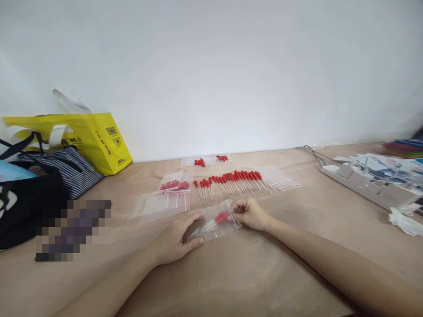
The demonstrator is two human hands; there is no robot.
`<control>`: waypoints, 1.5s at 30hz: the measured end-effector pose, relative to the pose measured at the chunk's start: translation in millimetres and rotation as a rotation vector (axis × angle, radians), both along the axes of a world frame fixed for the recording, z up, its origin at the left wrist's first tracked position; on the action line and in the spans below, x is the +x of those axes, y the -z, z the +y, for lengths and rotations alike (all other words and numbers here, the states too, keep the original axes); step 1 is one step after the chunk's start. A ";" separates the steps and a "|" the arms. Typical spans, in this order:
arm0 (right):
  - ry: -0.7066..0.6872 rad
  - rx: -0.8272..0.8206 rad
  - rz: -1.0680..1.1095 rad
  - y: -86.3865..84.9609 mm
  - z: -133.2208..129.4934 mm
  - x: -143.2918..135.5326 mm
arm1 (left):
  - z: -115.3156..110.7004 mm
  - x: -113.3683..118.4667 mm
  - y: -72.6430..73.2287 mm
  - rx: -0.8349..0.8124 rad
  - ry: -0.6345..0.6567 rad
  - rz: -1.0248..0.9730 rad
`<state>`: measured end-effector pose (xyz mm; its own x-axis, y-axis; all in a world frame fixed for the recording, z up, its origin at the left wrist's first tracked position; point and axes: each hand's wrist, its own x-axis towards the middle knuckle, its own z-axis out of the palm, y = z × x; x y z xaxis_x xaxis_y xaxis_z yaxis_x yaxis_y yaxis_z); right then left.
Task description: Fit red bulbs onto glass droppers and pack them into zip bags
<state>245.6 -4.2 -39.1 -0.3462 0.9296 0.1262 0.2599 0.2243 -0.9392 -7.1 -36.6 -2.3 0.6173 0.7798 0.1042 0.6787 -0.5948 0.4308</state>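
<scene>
A clear zip bag (211,237) lies in front of me with several glass droppers (220,217) inside, their red rubber bulbs toward the right. My right hand (248,213) pinches the bag's right end, by the zip edge. Around the bag's left end curves my left hand (178,235), thumb and fingers apart, touching its sides. Just beyond, a row of red-bulbed droppers (236,181) lies side by side, tips toward me. Small bags of red bulbs (172,185) rest left of that row.
Flat zip bags lie at the left (152,204) and right (279,177) of the row. Loose red bulbs (200,162) sit on plastic near the wall. Yellow (112,149) and striped (77,171) bags stand left. A power strip (350,182) and papers (396,169) occupy the right.
</scene>
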 end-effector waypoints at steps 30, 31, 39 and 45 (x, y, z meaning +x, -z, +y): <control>0.426 0.174 -0.612 -29.3 134.1 -57.7 | -0.5 -4.7 1.5 -0.027 0.042 -0.015; 0.433 0.164 -0.578 -29.7 134.4 -58.4 | -0.6 -4.9 1.4 -0.031 0.036 -0.012; 0.458 0.149 -0.150 -42.8 105.8 -17.0 | 0.1 -5.5 3.0 -0.022 0.033 -0.030; 0.469 0.170 0.353 -30.2 40.6 38.0 | -1.5 -0.1 -0.3 0.004 0.019 -0.029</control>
